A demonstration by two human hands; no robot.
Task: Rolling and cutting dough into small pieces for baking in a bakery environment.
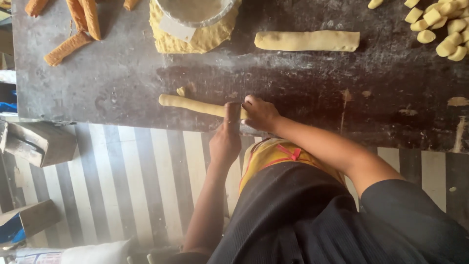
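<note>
Head view, item by item, from the fingers outward.

Left hand (225,139): fingers held straight and close together, edge-on over the thin dough rope (195,105), pressing or cutting down at its near end; whether a blade is held cannot be told.

Right hand (260,113): fingers curled narrow, bearing on the same end of the rope, just beside the left hand.

Thin dough rope: pale yellow, lying along the near edge of the dark floured worktable (303,83). Judged soft, light, pliable, liable to stretch or tear if lifted by one end; best supported from beneath at the middle, or rolled under flat palms.

Thick dough log (307,41): farther back, well apart.

Cut dough pieces (442,30): heap at the far right corner.

Dough slab (190,36): under a round metal pan (195,10).

Fried orange sticks (73,29): far left corner.

Striped floor (137,186), cardboard box (41,142): below the table.
</note>
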